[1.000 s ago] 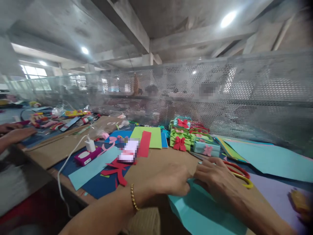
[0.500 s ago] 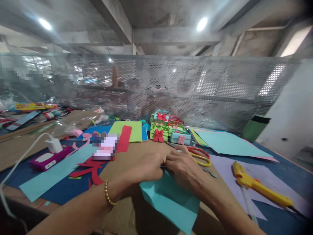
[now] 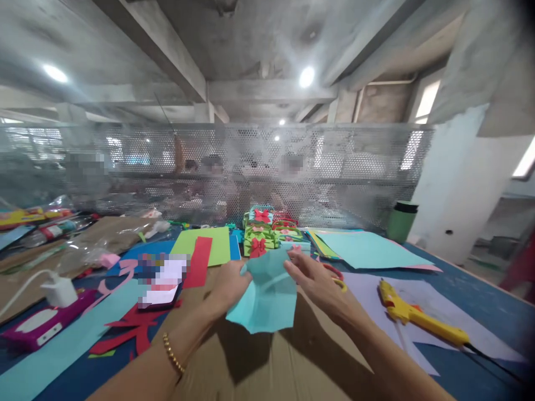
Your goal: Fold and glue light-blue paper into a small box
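A creased light blue paper (image 3: 270, 295) is raised above the brown cardboard (image 3: 267, 367) in the middle. My left hand (image 3: 229, 284) is closed on the paper's left edge, thumb in front, with a gold bead bracelet on the wrist. At the paper's upper right edge is my right hand (image 3: 311, 278), its fingers apart and the thumb near the sheet. Small green and blue paper bags with bows (image 3: 258, 247) stand behind the paper. Part of the scissors' red and yellow handles (image 3: 336, 275) shows behind my right hand.
On the right, a yellow glue gun (image 3: 422, 320) lies on lilac paper (image 3: 455, 312). A green bottle (image 3: 401, 221) stands farther back. To the left are a phone (image 3: 165, 281), red scraps (image 3: 136, 328) and a purple power strip (image 3: 45, 328) with a white plug.
The blue paper has been lifted and turned more upright. My hands, which were together at its top edge, have moved apart to its two sides. The view has tilted up and shifted right.
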The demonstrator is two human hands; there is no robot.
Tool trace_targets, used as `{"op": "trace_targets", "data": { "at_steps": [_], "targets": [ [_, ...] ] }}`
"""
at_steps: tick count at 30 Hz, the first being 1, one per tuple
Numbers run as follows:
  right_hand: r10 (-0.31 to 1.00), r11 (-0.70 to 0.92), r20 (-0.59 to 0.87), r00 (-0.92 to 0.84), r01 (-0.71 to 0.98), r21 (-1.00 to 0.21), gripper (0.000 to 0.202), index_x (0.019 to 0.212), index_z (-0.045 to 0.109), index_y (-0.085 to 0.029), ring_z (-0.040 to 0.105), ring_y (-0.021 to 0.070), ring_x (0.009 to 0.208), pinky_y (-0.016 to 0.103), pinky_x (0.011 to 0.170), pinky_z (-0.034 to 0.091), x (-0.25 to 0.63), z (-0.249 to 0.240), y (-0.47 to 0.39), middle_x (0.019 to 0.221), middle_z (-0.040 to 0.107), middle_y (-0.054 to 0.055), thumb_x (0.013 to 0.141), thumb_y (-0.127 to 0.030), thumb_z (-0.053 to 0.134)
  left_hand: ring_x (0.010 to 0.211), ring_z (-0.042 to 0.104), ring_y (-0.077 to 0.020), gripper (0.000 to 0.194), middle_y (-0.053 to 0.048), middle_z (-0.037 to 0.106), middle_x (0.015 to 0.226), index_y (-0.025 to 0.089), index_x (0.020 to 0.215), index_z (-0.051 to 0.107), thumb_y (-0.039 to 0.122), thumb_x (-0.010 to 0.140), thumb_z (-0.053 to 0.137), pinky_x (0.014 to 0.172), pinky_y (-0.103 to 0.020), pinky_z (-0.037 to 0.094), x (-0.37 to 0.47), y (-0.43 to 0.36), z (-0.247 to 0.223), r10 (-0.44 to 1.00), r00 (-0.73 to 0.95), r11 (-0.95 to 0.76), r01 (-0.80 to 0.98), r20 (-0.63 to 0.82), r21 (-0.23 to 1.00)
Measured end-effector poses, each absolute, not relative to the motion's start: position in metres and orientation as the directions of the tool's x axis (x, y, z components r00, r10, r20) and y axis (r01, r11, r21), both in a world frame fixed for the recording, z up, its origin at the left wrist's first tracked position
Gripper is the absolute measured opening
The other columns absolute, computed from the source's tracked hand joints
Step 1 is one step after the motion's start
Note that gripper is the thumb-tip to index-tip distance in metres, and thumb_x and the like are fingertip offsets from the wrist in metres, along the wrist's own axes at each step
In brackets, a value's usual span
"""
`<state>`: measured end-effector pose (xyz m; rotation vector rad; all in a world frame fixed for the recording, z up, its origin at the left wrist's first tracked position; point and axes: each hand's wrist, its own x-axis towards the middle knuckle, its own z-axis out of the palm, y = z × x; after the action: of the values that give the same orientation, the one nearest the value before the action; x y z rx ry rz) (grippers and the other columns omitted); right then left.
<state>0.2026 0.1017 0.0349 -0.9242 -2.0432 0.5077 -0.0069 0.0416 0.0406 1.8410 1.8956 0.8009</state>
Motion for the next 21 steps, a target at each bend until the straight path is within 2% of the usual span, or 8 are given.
{"op": "trace_targets", "data": {
  "at_steps": [3, 6, 10, 13, 15, 19, 21],
  "targets": [
    [0.768, 0.624, 0.440, -0.465, 0.390, -0.677, 0.028, 0.095, 0.069, -0.017, 0.063, 0.0187, 0.072, 0.030, 0.065, 0.051, 0.198, 0.031, 0.100, 0.081, 0.070, 0.004, 0.086, -0.041, 0.059, 0.092, 0.065, -0.0254, 0.027, -0.013, 0.073, 0.100, 0.015, 0.097, 0.072, 0.022, 0.085, 0.049, 0.073, -0.029, 0.041, -0.004, 0.041, 0.036, 0.975, -0.143, 0.010, 0.788, 0.168, 0.615],
    [0.765, 0.592, 0.374, -0.524, 0.345, -0.728, 0.017, 0.076, 0.068, -0.018, 0.060, 0.0164, 0.067, 0.026, 0.060, 0.047, 0.198, 0.029, 0.101, 0.072, 0.068, 0.002, 0.080, -0.031, 0.058, 0.098, 0.066, -0.0256, 0.030, -0.012, 0.074, 0.107, 0.017, 0.102, 0.073, 0.017, 0.080, 0.054, 0.077, -0.029, 0.044, -0.003, 0.040, 0.035, 0.976, -0.130, -0.008, 0.782, 0.176, 0.624],
    [0.770, 0.526, 0.305, -0.560, 0.288, -0.801, 0.017, 0.076, 0.069, -0.017, 0.059, 0.0156, 0.064, 0.025, 0.058, 0.046, 0.200, 0.024, 0.105, 0.073, 0.069, 0.002, 0.076, -0.028, 0.056, 0.110, 0.063, -0.0223, 0.042, -0.004, 0.071, 0.124, 0.026, 0.114, 0.072, 0.014, 0.078, 0.055, 0.084, -0.026, 0.045, -0.005, 0.039, 0.035, 0.981, -0.038, -0.099, 0.744, 0.190, 0.660],
    [0.770, 0.478, 0.267, -0.580, 0.247, -0.843, 0.020, 0.079, 0.070, -0.016, 0.060, 0.0161, 0.064, 0.026, 0.057, 0.048, 0.200, 0.022, 0.105, 0.074, 0.070, 0.003, 0.076, -0.032, 0.059, 0.097, 0.067, -0.0252, 0.033, -0.008, 0.075, 0.111, 0.021, 0.105, 0.076, 0.018, 0.079, 0.055, 0.076, -0.029, 0.048, -0.008, 0.040, 0.036, 0.989, -0.013, -0.092, 0.724, 0.147, 0.684],
    [0.767, 0.451, 0.244, -0.594, 0.228, -0.863, 0.022, 0.078, 0.071, -0.016, 0.060, 0.0160, 0.064, 0.026, 0.056, 0.048, 0.200, 0.022, 0.104, 0.075, 0.070, 0.003, 0.076, -0.036, 0.061, 0.095, 0.067, -0.0262, 0.035, -0.010, 0.075, 0.109, 0.019, 0.105, 0.076, 0.018, 0.077, 0.056, 0.073, -0.030, 0.048, -0.010, 0.040, 0.037, 0.992, -0.007, -0.083, 0.709, 0.125, 0.701],
    [0.760, 0.409, 0.196, -0.620, 0.221, -0.886, 0.024, 0.077, 0.072, -0.016, 0.057, 0.0140, 0.060, 0.024, 0.054, 0.047, 0.199, 0.021, 0.102, 0.073, 0.069, 0.003, 0.074, -0.038, 0.065, 0.111, 0.061, -0.0255, 0.054, -0.007, 0.068, 0.129, 0.025, 0.121, 0.072, 0.011, 0.071, 0.059, 0.080, -0.028, 0.048, -0.013, 0.039, 0.042, 0.992, 0.059, -0.123, 0.670, 0.112, 0.733],
    [0.757, 0.386, 0.167, -0.632, 0.225, -0.895, 0.025, 0.078, 0.074, -0.016, 0.056, 0.0133, 0.059, 0.024, 0.052, 0.046, 0.199, 0.018, 0.103, 0.073, 0.069, 0.002, 0.073, -0.039, 0.067, 0.099, 0.064, -0.0236, 0.041, -0.006, 0.073, 0.115, 0.025, 0.112, 0.076, 0.018, 0.074, 0.063, 0.074, -0.027, 0.049, -0.014, 0.037, 0.042, 0.990, 0.139, -0.109, 0.616, 0.029, 0.780]
  ]
}}
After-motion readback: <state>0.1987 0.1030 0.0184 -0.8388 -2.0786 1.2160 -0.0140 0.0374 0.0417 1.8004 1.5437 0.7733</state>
